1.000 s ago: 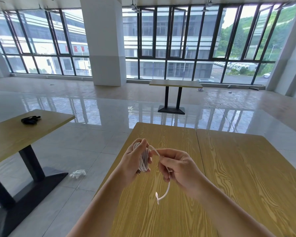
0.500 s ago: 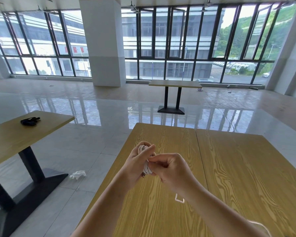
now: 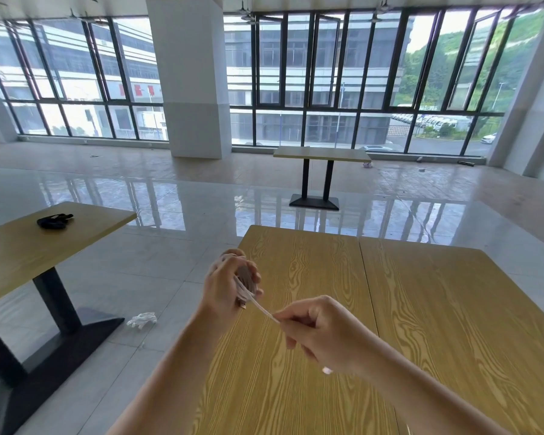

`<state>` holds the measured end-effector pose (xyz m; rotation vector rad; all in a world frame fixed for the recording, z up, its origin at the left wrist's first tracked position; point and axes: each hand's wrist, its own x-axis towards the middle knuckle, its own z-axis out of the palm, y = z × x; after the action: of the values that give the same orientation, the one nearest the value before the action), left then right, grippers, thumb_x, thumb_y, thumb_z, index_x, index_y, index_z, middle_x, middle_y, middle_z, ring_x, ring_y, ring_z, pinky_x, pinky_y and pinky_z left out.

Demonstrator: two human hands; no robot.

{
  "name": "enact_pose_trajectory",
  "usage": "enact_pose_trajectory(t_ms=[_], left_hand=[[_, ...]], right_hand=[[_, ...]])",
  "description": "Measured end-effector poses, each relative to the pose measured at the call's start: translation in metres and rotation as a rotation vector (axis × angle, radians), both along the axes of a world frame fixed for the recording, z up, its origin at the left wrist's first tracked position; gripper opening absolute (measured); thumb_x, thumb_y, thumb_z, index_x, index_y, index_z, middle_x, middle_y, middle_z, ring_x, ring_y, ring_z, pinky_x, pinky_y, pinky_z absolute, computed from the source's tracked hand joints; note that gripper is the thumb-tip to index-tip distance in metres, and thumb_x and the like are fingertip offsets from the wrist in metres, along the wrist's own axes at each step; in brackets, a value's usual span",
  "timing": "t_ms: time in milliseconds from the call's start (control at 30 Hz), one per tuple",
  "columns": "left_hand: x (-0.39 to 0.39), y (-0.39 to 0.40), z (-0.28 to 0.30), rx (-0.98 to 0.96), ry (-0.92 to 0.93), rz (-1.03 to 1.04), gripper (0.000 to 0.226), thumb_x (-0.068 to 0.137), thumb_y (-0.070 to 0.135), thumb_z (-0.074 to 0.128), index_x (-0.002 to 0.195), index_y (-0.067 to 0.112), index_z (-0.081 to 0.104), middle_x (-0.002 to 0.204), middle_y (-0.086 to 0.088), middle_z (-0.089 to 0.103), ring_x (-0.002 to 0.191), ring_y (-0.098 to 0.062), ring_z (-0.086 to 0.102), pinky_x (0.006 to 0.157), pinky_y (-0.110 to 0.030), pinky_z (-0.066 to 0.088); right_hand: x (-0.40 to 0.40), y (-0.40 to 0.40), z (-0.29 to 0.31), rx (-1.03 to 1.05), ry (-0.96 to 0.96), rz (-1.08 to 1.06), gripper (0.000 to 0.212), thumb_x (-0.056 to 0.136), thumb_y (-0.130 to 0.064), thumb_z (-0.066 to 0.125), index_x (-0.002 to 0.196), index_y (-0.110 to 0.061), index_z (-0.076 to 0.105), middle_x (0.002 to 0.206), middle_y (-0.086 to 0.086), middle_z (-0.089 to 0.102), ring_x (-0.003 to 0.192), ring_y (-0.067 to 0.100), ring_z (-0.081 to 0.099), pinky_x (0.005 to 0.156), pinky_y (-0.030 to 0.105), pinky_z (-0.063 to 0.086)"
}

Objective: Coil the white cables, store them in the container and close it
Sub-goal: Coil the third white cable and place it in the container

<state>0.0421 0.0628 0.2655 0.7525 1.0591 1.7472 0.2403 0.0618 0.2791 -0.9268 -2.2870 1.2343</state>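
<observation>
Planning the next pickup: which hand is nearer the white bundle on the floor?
Left. The left hand is above and right of the white bundle; the right hand is farther right over the table.

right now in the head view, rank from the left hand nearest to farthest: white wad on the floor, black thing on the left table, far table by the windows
1. White wad, floor, lower left of the left hand.
2. Black thing, on the left table.
3. Far table, ahead by the windows.

Two bare forearms are seen above the table (image 3: 421,309), reaching in from its near edge. No sleeves, gloves, rings or watches are worn on them. The left hand (image 3: 225,285) and the right hand (image 3: 322,332) are uncovered, and short, unpainted nails are shown.
</observation>
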Motion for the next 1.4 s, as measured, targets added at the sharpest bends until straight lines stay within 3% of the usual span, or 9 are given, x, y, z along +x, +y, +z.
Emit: enact_pose_trajectory(t_ms=[100, 200, 267, 367, 500, 733, 900, 1067, 1400], left_hand=[[-0.010, -0.003, 0.009, 0.010, -0.199, 0.042, 0.013, 0.095, 0.006, 0.043, 0.086, 0.013, 0.050, 0.066, -0.011, 0.060, 0.057, -0.023, 0.057, 0.044, -0.029, 0.044], [-0.013, -0.005, 0.015, 0.027, -0.334, 0.021, 0.015, 0.094, 0.010, 0.046, 0.080, 0.014, 0.053, 0.067, -0.010, 0.060, 0.057, -0.023, 0.056, 0.044, -0.025, 0.043], [-0.011, -0.005, 0.015, 0.035, -0.319, -0.030, 0.017, 0.093, 0.011, 0.046, 0.079, 0.015, 0.054, 0.068, -0.010, 0.061, 0.058, -0.023, 0.057, 0.044, -0.026, 0.044], [-0.006, -0.006, 0.011, 0.017, -0.250, -0.129, 0.021, 0.093, 0.011, 0.045, 0.075, 0.017, 0.055, 0.070, -0.010, 0.061, 0.059, -0.023, 0.059, 0.044, -0.028, 0.046], [0.002, -0.007, 0.009, -0.022, -0.074, -0.223, 0.023, 0.094, 0.006, 0.042, 0.076, 0.016, 0.054, 0.071, -0.011, 0.062, 0.061, -0.024, 0.063, 0.055, -0.037, 0.055], [0.006, -0.006, -0.001, -0.067, 0.114, -0.246, 0.014, 0.095, 0.001, 0.046, 0.089, 0.010, 0.054, 0.082, -0.015, 0.069, 0.090, -0.034, 0.069, 0.084, -0.056, 0.055], [0.015, -0.006, -0.006, -0.118, 0.136, -0.302, 0.012, 0.097, 0.003, 0.048, 0.088, 0.010, 0.053, 0.100, -0.019, 0.071, 0.093, -0.040, 0.068, 0.073, -0.052, 0.058], [0.025, -0.009, -0.008, -0.061, 0.136, -0.340, 0.005, 0.101, 0.015, 0.049, 0.098, 0.012, 0.052, 0.089, -0.016, 0.066, 0.076, -0.031, 0.067, 0.063, -0.046, 0.056], [0.033, -0.009, -0.014, 0.010, 0.205, -0.385, 0.051, 0.081, 0.057, 0.059, 0.105, 0.012, 0.057, 0.080, -0.013, 0.060, 0.065, -0.021, 0.063, 0.056, -0.036, 0.054]], right_hand=[[0.016, 0.009, -0.007, 0.014, -0.206, 0.082, 0.022, 0.101, -0.024, 0.056, 0.116, -0.028, 0.072, 0.075, -0.008, 0.070, 0.055, -0.001, 0.056, 0.058, 0.017, 0.050], [0.026, 0.017, -0.015, -0.043, -0.346, 0.097, 0.021, 0.101, -0.027, 0.056, 0.109, -0.030, 0.075, 0.069, -0.011, 0.067, 0.056, 0.001, 0.056, 0.061, 0.023, 0.051], [0.030, 0.024, -0.019, -0.107, -0.372, 0.027, 0.019, 0.100, -0.028, 0.056, 0.101, -0.026, 0.075, 0.062, -0.010, 0.062, 0.049, 0.002, 0.052, 0.056, 0.022, 0.048], [0.031, 0.036, -0.025, 0.016, -0.452, -0.123, 0.021, 0.099, -0.031, 0.055, 0.091, -0.025, 0.073, 0.066, -0.009, 0.061, 0.048, 0.003, 0.049, 0.051, 0.022, 0.044], [0.028, 0.045, -0.024, 0.047, -0.313, -0.321, 0.024, 0.099, -0.025, 0.054, 0.082, -0.020, 0.070, 0.066, -0.004, 0.062, 0.047, 0.006, 0.049, 0.045, 0.020, 0.042], [0.019, 0.036, -0.002, -0.186, 0.224, -0.445, 0.020, 0.100, -0.015, 0.056, 0.086, -0.014, 0.070, 0.060, 0.001, 0.059, 0.048, 0.013, 0.048, 0.046, 0.029, 0.043], [0.006, 0.023, 0.010, -0.184, 0.363, -0.342, 0.021, 0.101, -0.014, 0.055, 0.088, -0.018, 0.072, 0.061, 0.002, 0.057, 0.048, 0.016, 0.045, 0.041, 0.027, 0.038], [-0.005, 0.017, 0.012, -0.216, 0.427, -0.269, 0.020, 0.101, -0.015, 0.055, 0.091, -0.017, 0.072, 0.064, 0.006, 0.057, 0.046, 0.015, 0.042, 0.041, 0.027, 0.033], [-0.011, 0.015, 0.011, -0.257, 0.426, -0.171, 0.016, 0.101, -0.020, 0.056, 0.099, -0.021, 0.072, 0.068, 0.007, 0.055, 0.045, 0.016, 0.040, 0.042, 0.028, 0.032]])
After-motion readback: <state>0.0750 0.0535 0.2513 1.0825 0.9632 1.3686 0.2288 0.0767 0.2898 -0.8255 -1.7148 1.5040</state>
